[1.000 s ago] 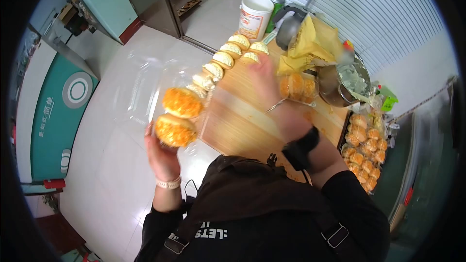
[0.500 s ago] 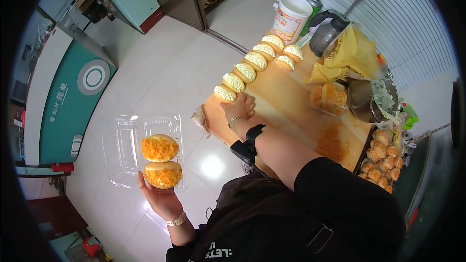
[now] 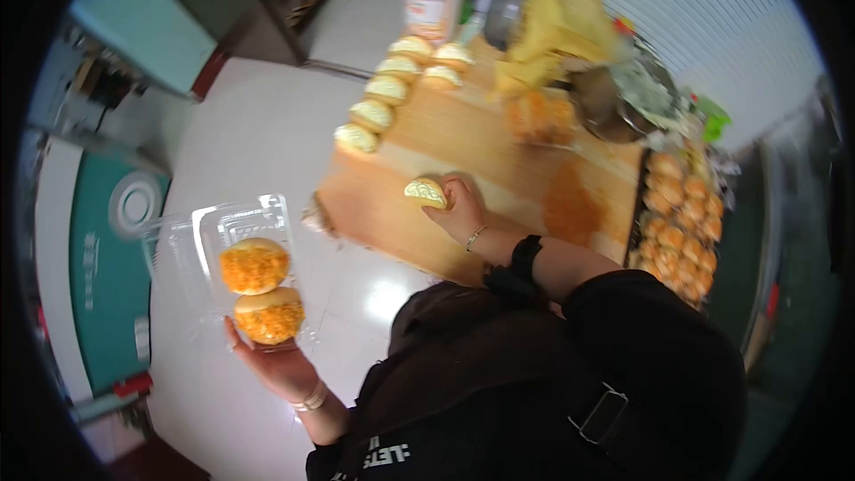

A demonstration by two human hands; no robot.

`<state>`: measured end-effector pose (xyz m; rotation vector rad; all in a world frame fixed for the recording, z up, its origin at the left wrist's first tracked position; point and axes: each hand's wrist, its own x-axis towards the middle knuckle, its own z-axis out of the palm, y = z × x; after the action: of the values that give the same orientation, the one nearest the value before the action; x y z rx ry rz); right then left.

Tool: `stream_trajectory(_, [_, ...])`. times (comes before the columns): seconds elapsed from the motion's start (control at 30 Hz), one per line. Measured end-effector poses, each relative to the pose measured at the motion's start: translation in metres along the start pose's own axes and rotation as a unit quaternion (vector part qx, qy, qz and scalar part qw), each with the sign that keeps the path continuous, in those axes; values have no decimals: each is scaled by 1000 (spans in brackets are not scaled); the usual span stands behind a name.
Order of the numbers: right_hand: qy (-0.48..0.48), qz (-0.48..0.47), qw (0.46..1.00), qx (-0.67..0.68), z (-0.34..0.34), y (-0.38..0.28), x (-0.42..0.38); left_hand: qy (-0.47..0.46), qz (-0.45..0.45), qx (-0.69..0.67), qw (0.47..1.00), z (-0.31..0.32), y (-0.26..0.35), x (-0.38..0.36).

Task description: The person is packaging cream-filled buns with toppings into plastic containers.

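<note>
Holding a cream-topped bun [image 3: 426, 192] with its fingers closed around it, the right hand [image 3: 460, 207] is over the near part of the wooden bench [image 3: 481, 138]; I cannot tell if the bun touches the wood. On this wrist there is a thin bracelet, and further up the arm a black band.

The left hand [image 3: 278, 362] is far to the left, over the white floor [image 3: 249, 125], well apart from the bench. Its fingers grasp from below a clear plastic clamshell box [image 3: 233, 240], which stands open. Inside the box lie two buns covered with orange floss [image 3: 260, 289], one just beside the other.

On the far left part of the bench, a row of cream-topped buns [image 3: 381, 89] goes away toward a white tub [image 3: 431, 0]. Near the middle far side stands a small clear pack with orange buns [image 3: 538, 116], beside a metal bowl [image 3: 614, 102] and a yellow bag [image 3: 557, 31]. A patch of orange crumbs [image 3: 570, 207] lies on the wood to the right of the right hand. At the right edge of the bench a tray of golden buns [image 3: 679, 227] is placed. The person wears a dark garment.
</note>
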<state>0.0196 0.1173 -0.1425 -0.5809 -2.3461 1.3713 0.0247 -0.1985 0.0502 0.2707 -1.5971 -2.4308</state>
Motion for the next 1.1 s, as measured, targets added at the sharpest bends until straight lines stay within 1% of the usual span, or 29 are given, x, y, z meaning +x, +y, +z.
stream_trajectory(0.07, [10,30,983,181,-35,26,-23,-27,-5,-6,1000,5,0,6])
stream_trajectory(0.1, [19,37,961,272,-57,33,-37,-41,-7,-9,999,9,2,8])
stream_trajectory(0.13, [4,71,947,314,-85,24,-54,-51,-13,-16,998,17,8,7])
stream_trajectory(0.23, [127,148,933,302,-135,40,-100,-102,-17,0,995,34,27,6])
stream_trajectory(0.3, [225,129,932,254,-177,20,-122,-125,-13,4,992,45,36,-2])
stream_trajectory(0.37, [255,145,947,133,-218,19,-137,-144,2,21,989,58,44,-8])
stream_trajectory(0.4, [267,152,949,72,-230,14,-140,-150,-5,13,989,62,48,-11])
stream_trajectory(0.43, [246,106,963,-15,-235,7,-140,-155,-13,7,988,67,52,-14])
stream_trajectory(0.5, [199,8,960,-194,-235,-6,-134,-171,-25,-10,985,68,53,-15])
stream_trajectory(0.6, [90,19,955,-282,-214,-8,-111,-195,-34,-19,980,74,57,-18])
stream_trajectory(0.67, [62,59,930,-358,-198,1,-99,-200,-33,-20,979,74,57,-19])
stream_trajectory(0.7, [48,78,915,-394,-193,5,-96,-188,-30,-11,982,75,59,-22])
stream_trajectory(0.77, [37,102,914,-392,-194,5,-87,-159,-26,8,987,84,63,-28])
stream_trajectory(0.8, [28,115,913,-391,-194,5,-82,-164,-29,1,986,83,63,-25])
stream_trajectory(0.9, [-29,147,934,-323,-208,20,-55,-172,-38,-9,984,71,59,-18])
stream_trajectory(1.0, [-65,213,901,-372,-224,-17,-29,-179,-37,1,983,72,60,-19])
stream_trajectory(1.1, [-117,275,863,-408,-212,-10,-16,-186,-36,7,982,77,63,-23])
